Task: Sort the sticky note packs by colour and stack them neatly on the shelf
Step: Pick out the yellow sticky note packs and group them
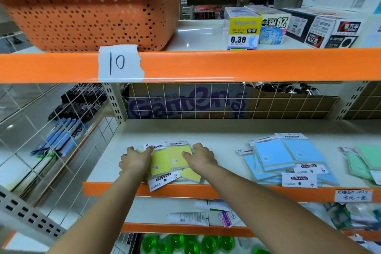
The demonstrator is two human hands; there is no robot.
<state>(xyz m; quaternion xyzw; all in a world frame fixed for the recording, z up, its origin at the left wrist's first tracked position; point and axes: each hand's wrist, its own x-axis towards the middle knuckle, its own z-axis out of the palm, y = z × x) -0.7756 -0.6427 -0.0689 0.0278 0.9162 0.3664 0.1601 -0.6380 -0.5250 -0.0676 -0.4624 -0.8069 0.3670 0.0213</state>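
1. Pressing in from both sides, the left hand and the right hand are bracketing the yellow sticky note packs; each grip is loosely open, fingers flattened against the packs rather than curled under them, so neither is lifting anything.
2. The yellow packs are lying on the shelf at about 6 o'clock in the view, fanned out of line, with one header card poking over the orange front edge.
3. To do this step well, in my judgement, the palms should be squeezing inward evenly while the fingertips are tapping the far edges flush, and that overhanging pack should be getting drawn back first, since it could be slipping off the lip.
4. Turning the headers all one way would be helping the stack sit level.
5. The blue sticky note packs are sitting at 3 o'clock from the hands, well apart and still loosely spread; the green sticky note packs are lying farther along the same line at the frame's edge.
6. The colours are looking already separated; squaring each pile is appearing to be what is left.
7. An orange basket is resting on the shelf above, at 11 o'clock.
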